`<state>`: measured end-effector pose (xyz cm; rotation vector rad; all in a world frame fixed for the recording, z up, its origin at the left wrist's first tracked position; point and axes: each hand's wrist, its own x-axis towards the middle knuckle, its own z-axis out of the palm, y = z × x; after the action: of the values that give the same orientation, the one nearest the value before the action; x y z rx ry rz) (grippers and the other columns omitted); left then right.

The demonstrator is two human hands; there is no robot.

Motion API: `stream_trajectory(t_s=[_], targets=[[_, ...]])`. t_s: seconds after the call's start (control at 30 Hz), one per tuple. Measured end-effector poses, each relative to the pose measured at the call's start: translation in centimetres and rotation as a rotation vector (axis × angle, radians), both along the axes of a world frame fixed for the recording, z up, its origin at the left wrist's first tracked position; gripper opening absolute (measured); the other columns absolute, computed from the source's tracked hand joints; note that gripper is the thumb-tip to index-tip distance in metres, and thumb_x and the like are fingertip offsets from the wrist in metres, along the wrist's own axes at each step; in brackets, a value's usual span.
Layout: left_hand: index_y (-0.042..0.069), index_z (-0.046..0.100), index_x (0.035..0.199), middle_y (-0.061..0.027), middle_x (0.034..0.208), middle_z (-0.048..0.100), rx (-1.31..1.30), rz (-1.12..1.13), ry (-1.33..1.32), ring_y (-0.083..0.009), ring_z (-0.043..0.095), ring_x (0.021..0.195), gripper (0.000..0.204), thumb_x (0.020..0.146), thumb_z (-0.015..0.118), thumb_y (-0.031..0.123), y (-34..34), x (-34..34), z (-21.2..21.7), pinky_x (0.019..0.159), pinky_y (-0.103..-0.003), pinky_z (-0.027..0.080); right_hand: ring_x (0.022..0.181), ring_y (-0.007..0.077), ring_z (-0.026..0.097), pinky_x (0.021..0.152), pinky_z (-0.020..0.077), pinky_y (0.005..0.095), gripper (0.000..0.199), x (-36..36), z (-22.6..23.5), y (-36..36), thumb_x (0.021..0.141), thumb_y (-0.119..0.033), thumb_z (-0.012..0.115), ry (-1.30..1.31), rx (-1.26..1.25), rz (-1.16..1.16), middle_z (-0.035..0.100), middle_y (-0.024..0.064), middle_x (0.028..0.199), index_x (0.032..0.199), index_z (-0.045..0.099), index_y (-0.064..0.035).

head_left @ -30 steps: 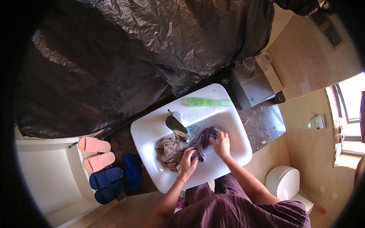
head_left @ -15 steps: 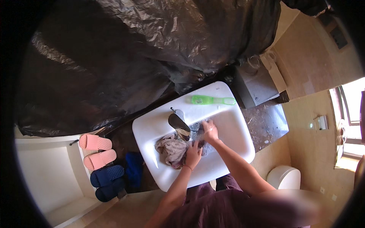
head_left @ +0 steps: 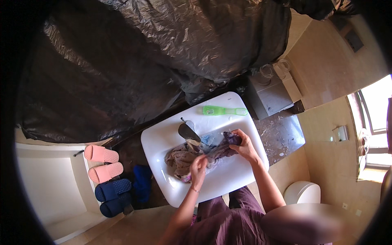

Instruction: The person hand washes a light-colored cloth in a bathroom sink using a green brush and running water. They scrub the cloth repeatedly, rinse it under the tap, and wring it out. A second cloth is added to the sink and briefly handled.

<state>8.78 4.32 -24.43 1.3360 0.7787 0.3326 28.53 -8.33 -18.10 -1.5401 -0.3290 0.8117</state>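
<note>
Leftmost, a white shelf (head_left: 49,183) carries two pink slippers (head_left: 102,162) and, just below them, two navy slippers (head_left: 112,196); something blue (head_left: 143,183) lies on the floor between the shelf and the sink. Above all of this a crumpled black plastic sheet (head_left: 143,61) fills the upper part of the view and hangs down to the back edge of the sink. The white sink (head_left: 237,175) sits near the middle, tilted in the frame, with a chrome tap (head_left: 188,131) at its back and a green brush (head_left: 224,110) lying flat on its rear rim. Inside the basin lies a wet cloth (head_left: 181,159), beige and bunched at its left end, dark purple where it is drawn out to the right under the tap. The left hand (head_left: 199,166) is closed around the middle of the cloth, fingers curled over it. The right hand (head_left: 245,146) is closed too, pinching the purple end, so the cloth runs stretched between the two hands, over the basin. Right of the sink stands a grey box (head_left: 271,96) against the wall, with a littered floor (head_left: 281,134) below it. Farther right a white toilet (head_left: 302,192) shows near the lower edge, and a bright window (head_left: 375,122) sits at the far right rim.
</note>
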Motion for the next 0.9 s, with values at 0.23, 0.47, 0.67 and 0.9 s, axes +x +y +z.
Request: stream_trajectory(t_s=[0.23, 0.47, 0.67, 0.9], targets=[[-0.003, 0.055, 0.106, -0.0152, 0.098, 0.059, 0.699, 0.113, 0.164, -0.0291, 0.059, 0.091, 0.018, 0.092, 0.052, 0.008, 1.1, 1.1, 3.3, 0.084, -0.032, 0.046, 0.113, 0.0331, 0.046, 0.094, 0.0379, 0.0431, 0.05, -3.4, -4.3, -0.3, 0.063, -0.006, 0.069, -0.782, -0.535, 0.052, 0.05, 0.009, 0.125, 0.111, 0.059, -0.0142], [0.015, 0.035, 0.141, -0.0166, 0.141, 0.036, 1.419, -0.673, 0.613, -0.0315, 0.037, 0.127, 0.062, 0.087, 0.054, 0.037, 1.1, 2.4, -3.0, 0.107, -0.057, 0.019, 0.133, 0.0387, 0.026, 0.106, 0.0227, 0.0569, 0.058, -7.7, -9.8, 3.8, 0.081, -0.028, 0.061, -0.961, -0.758, 0.169, 0.032, 0.0141, 0.144, 0.134, 0.043, -0.0151], [-0.006, 0.035, 0.136, -0.017, 0.148, 0.024, 1.303, -0.795, 0.653, -0.033, 0.015, 0.139, 0.063, 0.081, 0.052, 0.019, 1.3, 2.8, -7.9, 0.109, -0.044, 0.022, 0.135, 0.0387, 0.023, 0.102, 0.029, 0.0578, 0.055, -6.3, -12.0, 5.2, 0.086, -0.022, 0.048, -0.885, -0.999, 0.536, 0.025, 0.0195, 0.147, 0.139, 0.036, -0.0159], [0.005, 0.041, 0.136, -0.0144, 0.145, 0.031, 1.503, -0.724, 0.642, -0.0334, 0.011, 0.141, 0.056, 0.083, 0.05, 0.021, 1.9, 1.8, -11.0, 0.113, -0.05, 0.008, 0.123, 0.0459, 0.036, 0.099, 0.0372, 0.0521, 0.055, -6.4, -11.7, 5.2, 0.084, -0.012, 0.054, -0.904, -0.631, 0.297, 0.035, 0.024, 0.137, 0.136, 0.037, -0.0118]])
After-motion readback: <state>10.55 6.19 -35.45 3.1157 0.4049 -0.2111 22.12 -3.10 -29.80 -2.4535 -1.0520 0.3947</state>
